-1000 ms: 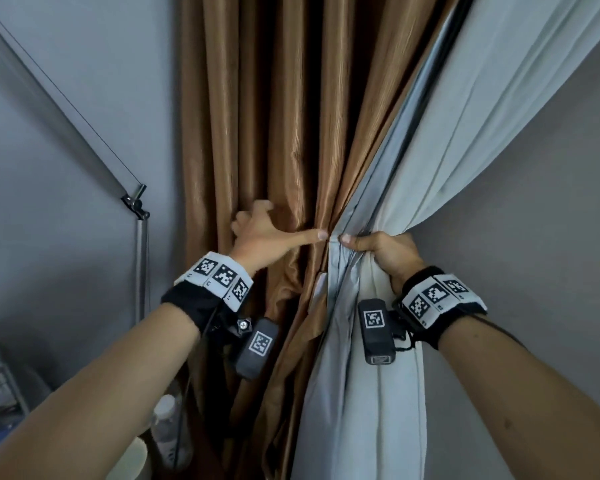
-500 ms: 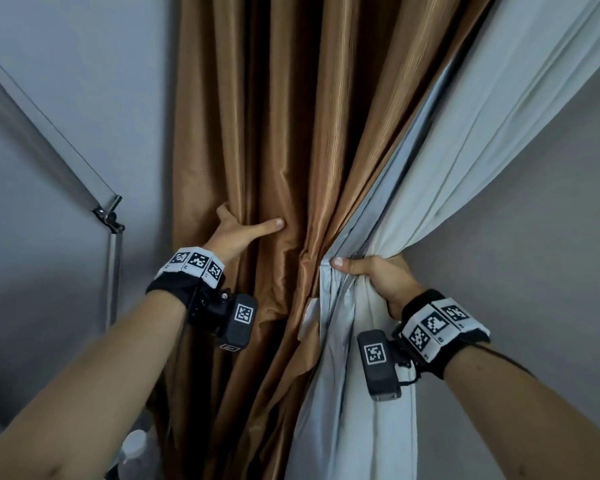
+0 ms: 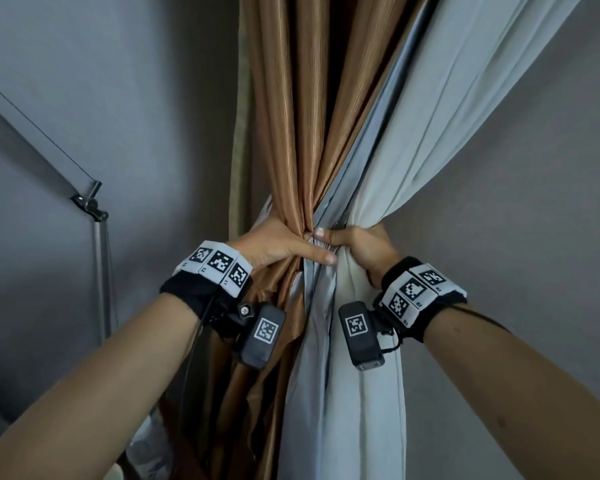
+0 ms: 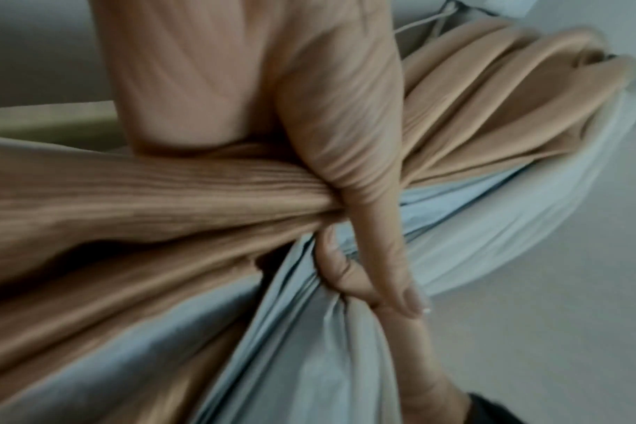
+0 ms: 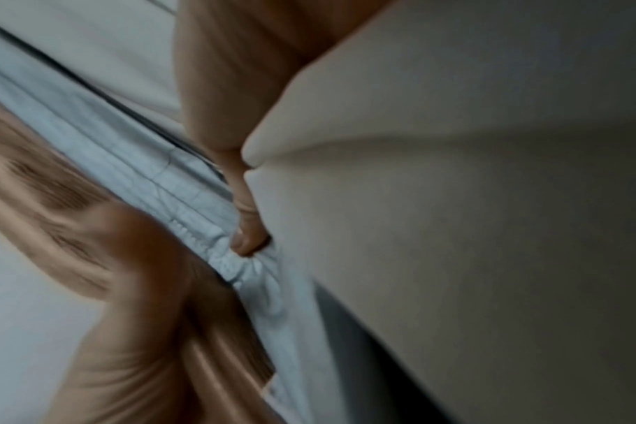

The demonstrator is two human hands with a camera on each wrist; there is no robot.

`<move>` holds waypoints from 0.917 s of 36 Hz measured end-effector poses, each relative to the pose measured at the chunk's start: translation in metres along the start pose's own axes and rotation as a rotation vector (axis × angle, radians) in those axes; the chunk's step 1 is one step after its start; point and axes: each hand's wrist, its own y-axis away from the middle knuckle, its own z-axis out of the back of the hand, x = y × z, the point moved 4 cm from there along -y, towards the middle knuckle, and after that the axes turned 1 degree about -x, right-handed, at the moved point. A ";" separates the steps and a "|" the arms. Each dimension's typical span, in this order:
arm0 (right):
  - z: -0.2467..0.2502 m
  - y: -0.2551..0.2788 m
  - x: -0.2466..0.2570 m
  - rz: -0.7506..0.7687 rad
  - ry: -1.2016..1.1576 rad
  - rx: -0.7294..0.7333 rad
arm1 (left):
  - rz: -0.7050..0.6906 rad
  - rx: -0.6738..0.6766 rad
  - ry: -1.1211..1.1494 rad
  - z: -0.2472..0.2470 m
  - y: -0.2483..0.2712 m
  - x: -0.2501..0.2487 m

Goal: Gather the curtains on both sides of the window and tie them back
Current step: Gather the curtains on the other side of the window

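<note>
Ribbed bronze fabric, satin in sheen, is bunched into a narrow waist where the brown curtain (image 3: 298, 126) is clasped by the left hand (image 3: 278, 245), its thumb laid across the front of the folds and the rest of its fingers hidden behind them. Beside it, touching, the matte pale-grey curtain (image 3: 426, 140) is gripped by the right hand (image 3: 362, 247), whose fingers (image 5: 249, 239) are curled into puckered cloth, as the right wrist view shows, though blurrily. Both panels are seen hanging against a grey wall, fanned wide above the hands and falling in loose pleats below. The gathering appears close to done; no tie-back is in view. The step is best served if the two bundles are squeezed into one tight column and held by a single hand, so the other is freed for the tie. The slick bronze weave is likely to slip sooner than the grey. A metal stand (image 3: 99, 271) is seen at left.
</note>
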 end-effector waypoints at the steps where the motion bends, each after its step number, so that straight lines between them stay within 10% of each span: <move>1: -0.001 0.002 0.000 0.003 -0.011 0.036 | -0.010 -0.029 -0.017 -0.002 0.001 -0.001; 8: -0.008 0.031 0.005 0.033 -0.040 0.280 | -0.068 -0.295 -0.044 -0.015 0.012 0.003; 15: -0.010 0.033 0.001 0.088 0.022 0.200 | -0.091 -0.474 -0.126 -0.044 0.031 0.008; 20: -0.007 0.029 -0.002 0.086 0.024 0.027 | -0.075 -0.415 -0.273 -0.058 0.029 0.011; 25: -0.008 0.022 -0.009 0.133 0.070 -0.240 | -0.041 -0.368 0.041 -0.049 0.029 0.027; 33: -0.007 0.006 -0.010 0.086 0.121 -0.293 | 0.100 -0.148 0.022 -0.022 0.030 0.030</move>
